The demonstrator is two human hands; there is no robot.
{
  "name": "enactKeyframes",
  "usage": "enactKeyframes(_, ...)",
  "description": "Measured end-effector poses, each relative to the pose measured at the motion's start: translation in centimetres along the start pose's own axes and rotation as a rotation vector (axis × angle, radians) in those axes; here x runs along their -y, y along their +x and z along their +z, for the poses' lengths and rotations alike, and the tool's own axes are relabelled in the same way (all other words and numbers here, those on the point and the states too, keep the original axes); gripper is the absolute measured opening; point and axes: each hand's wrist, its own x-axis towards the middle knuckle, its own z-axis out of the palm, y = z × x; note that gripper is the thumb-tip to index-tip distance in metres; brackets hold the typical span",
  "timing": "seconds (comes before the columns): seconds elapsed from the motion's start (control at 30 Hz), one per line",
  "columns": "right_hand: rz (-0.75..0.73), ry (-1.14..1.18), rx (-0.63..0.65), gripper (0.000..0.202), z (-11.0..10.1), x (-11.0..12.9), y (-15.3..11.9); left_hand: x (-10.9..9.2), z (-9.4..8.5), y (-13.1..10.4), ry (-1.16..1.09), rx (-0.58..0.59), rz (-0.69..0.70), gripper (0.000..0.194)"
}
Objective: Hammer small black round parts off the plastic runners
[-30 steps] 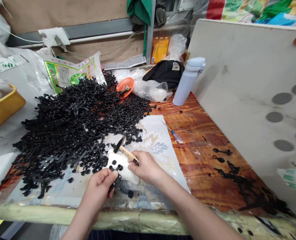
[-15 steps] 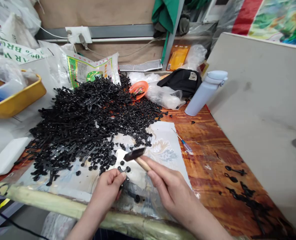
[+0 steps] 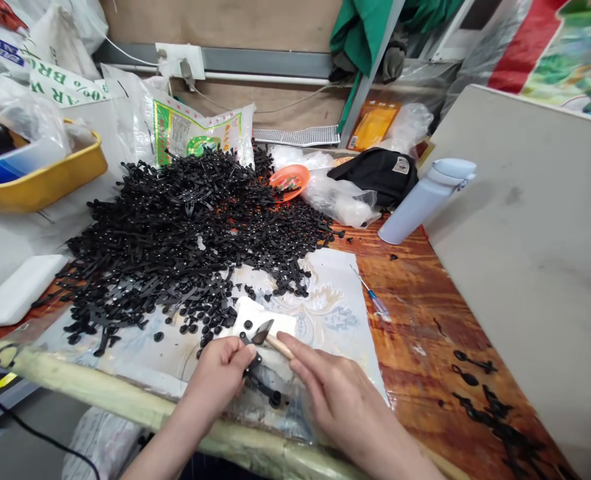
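Observation:
My left hand (image 3: 220, 373) pinches a small black strip-shaped part (image 3: 256, 359) with round knobs between thumb and fingers. Wrapped round the wooden handle of a hammer (image 3: 279, 347) is my right hand (image 3: 335, 383). The dark hammer head is low, over the part's upper end; whether they touch I cannot tell. Beneath them lies a white pad (image 3: 282, 324), with a loose black round cap (image 3: 248, 325) on it. Another black part with a knob (image 3: 274, 399) shows just right of my left fingers. A big pile of black parts (image 3: 175, 227) lies beyond my left hand.
A blue-handled screwdriver (image 3: 378, 305) lies right of the patterned sheet (image 3: 332, 300). Farther back stand an orange dish (image 3: 300, 175) and a pale blue bottle (image 3: 422, 207). More black parts (image 3: 498, 407) lie at right, beside a grey panel (image 3: 530, 220). At left are a yellow bin (image 3: 70, 175) and a white box (image 3: 22, 290).
The hammer head has come down toward the black part in my left hand. My left hand keeps its pinch. The camera view has shifted slightly.

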Motion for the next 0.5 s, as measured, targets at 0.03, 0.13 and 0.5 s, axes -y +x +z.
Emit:
enactKeyframes(0.03,-0.014,0.029,-0.025,0.042,-0.1,0.0,0.0,0.0,0.0,0.0,-0.002,0.005,-0.001,0.039)
enactKeyframes(0.13,-0.047,0.049,-0.117,0.043,-0.3,0.0,0.0,-0.1,-0.1,0.1,-0.001,0.018,0.0,0.038)
enactKeyframes(0.5,0.075,-0.012,-0.015,0.041,0.7,-0.7,-0.4,0.2,-0.3,0.6,0.02,0.032,0.032,0.038)
